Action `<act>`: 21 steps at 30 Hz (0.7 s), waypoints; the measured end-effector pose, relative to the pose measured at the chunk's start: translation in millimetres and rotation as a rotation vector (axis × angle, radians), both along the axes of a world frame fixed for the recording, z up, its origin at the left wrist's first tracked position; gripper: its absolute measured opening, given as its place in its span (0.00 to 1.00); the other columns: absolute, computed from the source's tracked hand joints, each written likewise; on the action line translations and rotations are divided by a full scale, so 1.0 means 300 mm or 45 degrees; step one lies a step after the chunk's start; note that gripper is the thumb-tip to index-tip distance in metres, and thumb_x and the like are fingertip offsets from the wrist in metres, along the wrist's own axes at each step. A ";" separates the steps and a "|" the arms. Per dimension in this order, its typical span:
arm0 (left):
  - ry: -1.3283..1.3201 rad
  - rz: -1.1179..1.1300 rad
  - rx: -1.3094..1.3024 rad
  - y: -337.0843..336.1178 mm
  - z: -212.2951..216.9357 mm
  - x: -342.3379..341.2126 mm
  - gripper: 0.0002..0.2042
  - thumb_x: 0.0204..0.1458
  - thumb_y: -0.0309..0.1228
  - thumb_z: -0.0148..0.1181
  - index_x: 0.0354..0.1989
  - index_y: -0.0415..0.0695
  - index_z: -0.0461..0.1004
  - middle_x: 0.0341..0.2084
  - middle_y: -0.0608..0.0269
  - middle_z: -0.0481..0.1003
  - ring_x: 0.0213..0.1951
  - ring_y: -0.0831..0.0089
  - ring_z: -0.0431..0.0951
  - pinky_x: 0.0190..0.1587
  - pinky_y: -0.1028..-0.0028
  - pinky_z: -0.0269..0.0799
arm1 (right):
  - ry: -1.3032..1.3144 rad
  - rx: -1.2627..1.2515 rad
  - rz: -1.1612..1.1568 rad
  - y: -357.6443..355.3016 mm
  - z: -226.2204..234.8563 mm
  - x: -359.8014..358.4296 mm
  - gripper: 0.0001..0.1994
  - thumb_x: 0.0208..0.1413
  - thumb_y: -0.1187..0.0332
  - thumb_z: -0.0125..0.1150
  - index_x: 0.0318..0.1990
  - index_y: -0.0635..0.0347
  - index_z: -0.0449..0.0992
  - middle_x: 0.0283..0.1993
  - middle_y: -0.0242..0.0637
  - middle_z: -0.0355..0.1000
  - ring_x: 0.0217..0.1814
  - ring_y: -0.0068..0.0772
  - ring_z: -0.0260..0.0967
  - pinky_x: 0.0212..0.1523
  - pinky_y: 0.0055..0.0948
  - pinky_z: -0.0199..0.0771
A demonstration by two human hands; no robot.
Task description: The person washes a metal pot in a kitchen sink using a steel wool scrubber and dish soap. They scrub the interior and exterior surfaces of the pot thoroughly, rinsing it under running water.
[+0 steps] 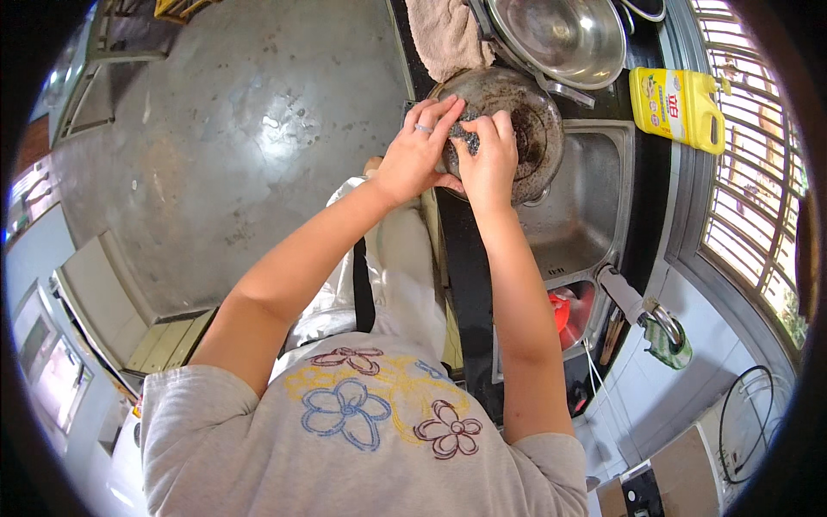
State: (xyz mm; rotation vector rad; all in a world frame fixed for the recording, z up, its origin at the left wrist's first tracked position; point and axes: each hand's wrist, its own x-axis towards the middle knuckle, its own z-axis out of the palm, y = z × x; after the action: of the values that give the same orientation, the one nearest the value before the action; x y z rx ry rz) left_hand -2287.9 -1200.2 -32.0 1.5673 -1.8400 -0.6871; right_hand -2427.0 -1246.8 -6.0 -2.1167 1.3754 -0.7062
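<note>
Two-handed scrubbing, I'd say: my right fingers (484,129) pinch the scourer (470,139), left fingers (440,121) half-spread over the pan (543,133); next needs steady pressure.

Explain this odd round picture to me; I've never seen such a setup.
There is no machine: these are a person's bare hands. The single picture comes from a wide fisheye camera worn on the head, looking down, so straight edges curve.

The right hand pinches a dark scrubbing pad against stained round cookware. The left hand touches the cookware too; whether it grips is hard to tell.

Around them, the black counter has a beige towel, a steel bowl, a yellow jug and a metal sink.
</note>
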 end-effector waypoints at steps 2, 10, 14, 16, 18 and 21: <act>-0.003 -0.014 0.006 0.003 -0.001 0.016 0.62 0.19 0.39 0.82 0.71 0.42 0.52 0.67 0.51 0.56 0.65 0.45 0.57 0.68 0.54 0.59 | 0.024 -0.028 0.055 0.035 -0.008 -0.047 0.15 0.38 0.75 0.74 0.35 0.59 0.74 0.39 0.42 0.65 0.43 0.51 0.68 0.44 0.44 0.68; -0.380 -0.322 0.017 -0.061 0.100 -0.009 0.61 0.20 0.36 0.82 0.72 0.48 0.53 0.70 0.60 0.55 0.70 0.51 0.52 0.72 0.52 0.50 | -0.044 0.026 0.056 0.140 -0.008 -0.156 0.18 0.32 0.77 0.75 0.34 0.58 0.75 0.37 0.40 0.65 0.42 0.49 0.67 0.42 0.44 0.68; -0.396 -0.302 0.088 -0.064 0.095 -0.039 0.61 0.20 0.37 0.82 0.72 0.50 0.53 0.70 0.63 0.54 0.72 0.56 0.51 0.73 0.52 0.45 | -0.109 -0.093 0.102 0.146 -0.030 -0.245 0.20 0.32 0.78 0.74 0.38 0.56 0.78 0.37 0.38 0.67 0.43 0.46 0.68 0.45 0.42 0.69; -0.410 -0.291 0.098 -0.064 0.095 -0.043 0.63 0.19 0.38 0.83 0.72 0.50 0.53 0.70 0.63 0.55 0.72 0.56 0.51 0.74 0.51 0.45 | -0.020 -0.175 -0.048 0.141 -0.062 -0.370 0.21 0.32 0.78 0.74 0.40 0.56 0.80 0.39 0.36 0.70 0.45 0.44 0.69 0.48 0.41 0.70; -0.406 -0.292 0.102 -0.068 0.096 -0.051 0.63 0.18 0.39 0.83 0.72 0.50 0.53 0.70 0.63 0.55 0.72 0.56 0.51 0.73 0.51 0.45 | -0.057 -0.222 -0.299 0.077 -0.105 -0.445 0.21 0.35 0.78 0.74 0.43 0.56 0.82 0.44 0.35 0.73 0.47 0.42 0.70 0.51 0.40 0.72; -0.405 -0.290 0.050 -0.070 0.084 -0.077 0.64 0.16 0.44 0.83 0.71 0.50 0.54 0.69 0.62 0.56 0.71 0.56 0.51 0.73 0.47 0.45 | -0.285 -0.177 -0.464 -0.092 -0.132 -0.445 0.15 0.50 0.76 0.68 0.47 0.60 0.81 0.57 0.42 0.75 0.60 0.44 0.71 0.59 0.37 0.70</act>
State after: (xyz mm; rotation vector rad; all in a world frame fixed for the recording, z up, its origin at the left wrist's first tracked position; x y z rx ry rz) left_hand -2311.0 -1221.1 -6.9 1.5779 -2.2779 -0.6022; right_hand -2560.6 -1274.5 -45.7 -1.8334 1.6402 -1.1748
